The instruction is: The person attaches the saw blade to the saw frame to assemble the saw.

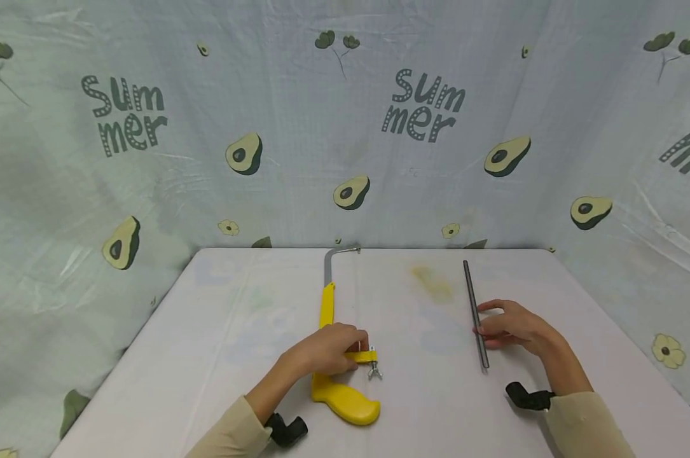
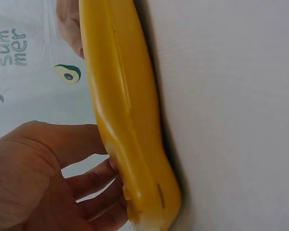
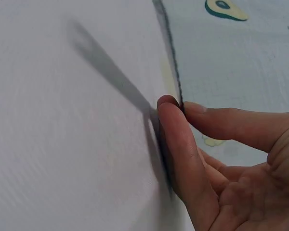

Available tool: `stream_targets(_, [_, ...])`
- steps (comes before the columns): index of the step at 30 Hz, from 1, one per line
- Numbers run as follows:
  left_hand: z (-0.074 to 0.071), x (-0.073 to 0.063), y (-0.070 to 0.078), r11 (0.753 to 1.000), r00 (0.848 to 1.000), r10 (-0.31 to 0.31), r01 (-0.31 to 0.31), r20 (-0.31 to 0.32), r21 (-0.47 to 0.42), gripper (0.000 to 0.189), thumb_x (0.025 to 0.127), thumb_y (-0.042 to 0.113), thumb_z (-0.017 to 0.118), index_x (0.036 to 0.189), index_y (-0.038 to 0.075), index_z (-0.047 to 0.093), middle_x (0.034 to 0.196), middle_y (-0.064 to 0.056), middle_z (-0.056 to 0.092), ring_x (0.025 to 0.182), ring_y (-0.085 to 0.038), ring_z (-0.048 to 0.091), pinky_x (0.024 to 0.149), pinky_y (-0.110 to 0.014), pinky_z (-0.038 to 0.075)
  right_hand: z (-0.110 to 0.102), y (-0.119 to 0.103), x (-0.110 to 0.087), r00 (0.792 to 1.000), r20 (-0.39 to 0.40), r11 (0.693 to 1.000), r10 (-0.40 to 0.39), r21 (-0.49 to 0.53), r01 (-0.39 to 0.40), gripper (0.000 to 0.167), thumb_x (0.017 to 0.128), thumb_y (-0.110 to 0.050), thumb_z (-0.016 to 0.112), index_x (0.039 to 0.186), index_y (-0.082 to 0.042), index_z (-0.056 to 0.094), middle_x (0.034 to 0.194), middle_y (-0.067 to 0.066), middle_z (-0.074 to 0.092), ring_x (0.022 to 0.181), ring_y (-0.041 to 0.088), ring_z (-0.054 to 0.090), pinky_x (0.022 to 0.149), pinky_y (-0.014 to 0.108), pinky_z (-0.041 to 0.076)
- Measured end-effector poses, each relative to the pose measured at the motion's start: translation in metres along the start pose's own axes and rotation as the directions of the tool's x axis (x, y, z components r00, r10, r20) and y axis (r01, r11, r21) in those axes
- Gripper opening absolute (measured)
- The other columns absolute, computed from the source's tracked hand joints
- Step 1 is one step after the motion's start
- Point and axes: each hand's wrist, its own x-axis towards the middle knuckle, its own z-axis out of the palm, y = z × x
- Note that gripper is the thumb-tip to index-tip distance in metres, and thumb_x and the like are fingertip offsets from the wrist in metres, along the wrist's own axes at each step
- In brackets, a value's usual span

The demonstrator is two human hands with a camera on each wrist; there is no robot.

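Observation:
A hacksaw frame with a yellow handle and a grey bent front arm lies on the table. My left hand grips its yellow body just ahead of the handle. A wing nut hangs from the short yellow arm beside the fingers. In the left wrist view the yellow handle fills the middle, and my fingers touch its lower part. On the right, my right hand pinches a thin dark grey hacksaw blade between thumb and fingers. The fingers hide part of the blade in the right wrist view.
A white table with faint stains carries everything. Behind and beside it hangs a pale cloth printed with avocados and lettering. Black wrist mounts sit at both cuffs. In the right wrist view a shadow falls on the table.

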Motion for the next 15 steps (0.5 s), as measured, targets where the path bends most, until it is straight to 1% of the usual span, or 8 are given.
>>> stream_targets(4, [0.001,0.001,-0.001,1.0,1.0,0.001,-0.001,-0.008,-0.003,0.018,0.092,0.012,0.077,0.108,0.015,0.071,0.095,0.007,0.066,0.084,-0.006,0.054,0.081,-0.022,0.05,0.004,0.001,0.007,0.998,0.033,0.994,-0.057,0.094,0.054,0.079,0.094,-0.007,0.071,0.157,0.003,0.025,0.109,0.006,0.075,0.091,0.014,0.073,0.078,0.032,0.062])
stream_targets(7, [0.002,0.002,-0.002,1.0,1.0,-0.015,0.015,-0.002,-0.016,0.017,0.091,0.008,0.075,0.107,0.014,0.072,0.094,0.007,0.067,0.082,-0.007,0.053,0.079,-0.022,0.049,0.009,-0.003,0.011,0.993,0.054,0.985,-0.102,0.141,0.094,0.084,0.094,-0.009,0.073,0.159,0.001,0.021,0.115,0.007,0.071,0.096,0.014,0.074,0.081,0.033,0.062])
stream_targets(12, [0.001,0.002,-0.003,0.999,0.999,-0.042,0.042,0.017,-0.02,0.024,0.088,0.001,0.072,0.106,0.016,0.071,0.092,0.009,0.064,0.082,-0.008,0.052,0.078,-0.022,0.048,0.023,-0.017,0.012,0.983,0.07,0.973,-0.168,0.174,0.154,0.084,0.094,-0.008,0.072,0.16,-0.001,0.02,0.114,0.006,0.069,0.096,0.015,0.075,0.081,0.033,0.062])
stream_targets(15, [0.001,0.001,-0.003,0.999,0.999,-0.046,0.047,0.022,-0.012,0.025,0.088,0.001,0.072,0.107,0.017,0.069,0.094,0.009,0.064,0.083,-0.009,0.052,0.079,-0.023,0.048,0.035,-0.027,0.012,0.974,0.083,0.965,-0.213,0.174,0.196,0.083,0.094,-0.006,0.072,0.16,-0.002,0.022,0.109,0.004,0.07,0.093,0.014,0.074,0.08,0.034,0.062])
